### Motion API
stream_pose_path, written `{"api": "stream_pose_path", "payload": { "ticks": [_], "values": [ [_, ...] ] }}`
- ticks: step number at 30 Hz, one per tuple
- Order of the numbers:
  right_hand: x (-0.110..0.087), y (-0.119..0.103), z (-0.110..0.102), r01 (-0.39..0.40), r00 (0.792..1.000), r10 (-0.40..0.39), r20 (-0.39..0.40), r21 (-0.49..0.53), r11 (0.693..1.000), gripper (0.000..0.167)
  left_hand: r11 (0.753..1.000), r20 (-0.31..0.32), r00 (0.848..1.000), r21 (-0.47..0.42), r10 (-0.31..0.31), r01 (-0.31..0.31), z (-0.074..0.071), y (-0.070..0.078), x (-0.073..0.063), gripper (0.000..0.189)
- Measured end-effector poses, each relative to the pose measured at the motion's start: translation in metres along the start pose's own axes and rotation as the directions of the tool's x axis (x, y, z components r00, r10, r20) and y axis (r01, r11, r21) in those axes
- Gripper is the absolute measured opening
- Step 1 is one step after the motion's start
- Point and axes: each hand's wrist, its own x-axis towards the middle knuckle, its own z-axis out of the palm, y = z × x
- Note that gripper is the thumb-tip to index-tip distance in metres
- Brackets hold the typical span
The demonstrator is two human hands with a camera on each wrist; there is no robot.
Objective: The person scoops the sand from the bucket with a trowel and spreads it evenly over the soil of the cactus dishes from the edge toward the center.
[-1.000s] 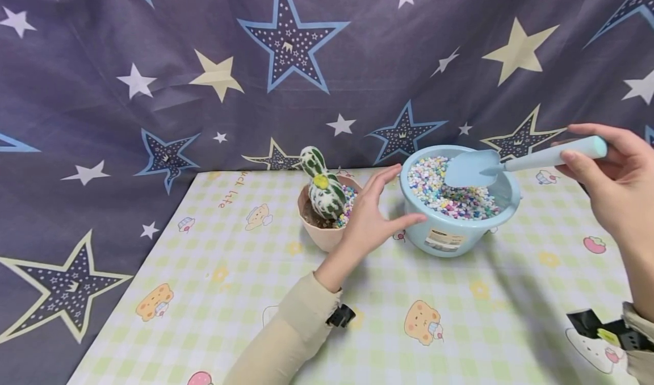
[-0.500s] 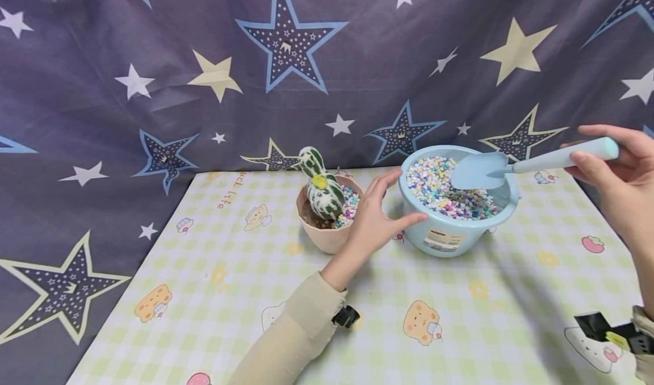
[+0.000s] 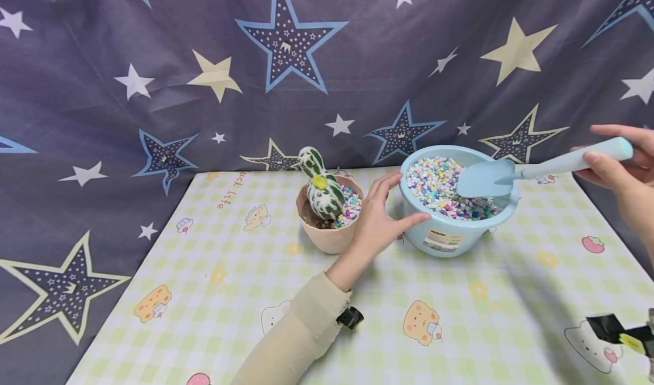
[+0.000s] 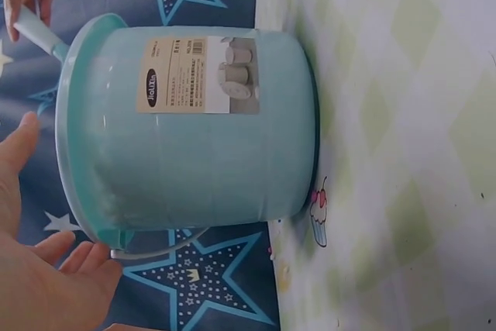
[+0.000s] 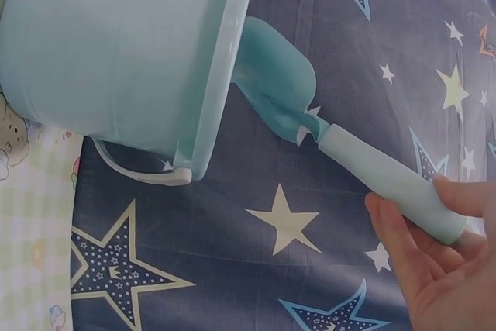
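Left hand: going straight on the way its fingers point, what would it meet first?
The light-blue bucket, most likely. In the head view the left hand reaches right up to its upper edge; I can't tell whether they touch.

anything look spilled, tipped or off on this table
Nothing is clearly spilled or damaged; the bucket stands upright. What looks uneven, in the head view, is the pot: colored pebbles cover only its right side, brown soil shows at left, and the cactus leans left.
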Motion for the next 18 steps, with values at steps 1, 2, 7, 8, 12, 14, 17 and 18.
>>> {"api": "stream_pose_path", "payload": {
  "ticks": [1,2,7,8,12,14,17,18],
  "values": [
    [0.000,0.000,-0.002,-0.003,1.000,0.003,0.011,-0.001,1.000,0.031,1.000,0.000,1.000,0.006,-0.008,0.008,0.000,0.000,0.000,0.087],
    [0.001,0.001,-0.003,-0.002,1.000,0.002,0.024,-0.003,1.000,0.032,1.000,0.000,1.000,0.010,-0.017,0.017,0.001,0.000,0.000,0.087],
    [0.003,0.000,-0.008,-0.019,0.997,0.020,0.071,-0.011,1.000,0.032,0.998,-0.001,0.999,0.038,-0.054,0.054,0.002,0.001,0.000,0.088],
    [0.003,0.000,-0.008,-0.023,0.997,0.024,0.080,-0.012,1.000,0.031,0.997,-0.003,0.998,0.043,-0.060,0.060,0.003,0.001,0.000,0.088],
    [0.007,-0.004,-0.008,-0.040,0.994,0.050,0.102,-0.099,0.994,0.031,0.995,-0.008,0.997,0.061,-0.077,0.078,0.004,0.001,-0.001,0.087],
    [0.009,-0.006,-0.007,-0.044,0.991,0.067,0.115,-0.187,0.981,0.033,0.994,-0.012,0.997,0.066,-0.083,0.083,0.005,0.002,-0.001,0.087],
    [0.013,-0.008,-0.004,-0.044,0.986,0.080,0.146,-0.239,0.970,0.037,0.994,-0.019,0.996,0.066,-0.085,0.086,0.005,0.002,0.000,0.085],
    [0.014,-0.008,-0.003,-0.042,0.984,0.081,0.159,-0.236,0.971,0.037,0.994,-0.020,0.996,0.064,-0.084,0.085,0.005,0.002,0.000,0.085]
  ]
}}
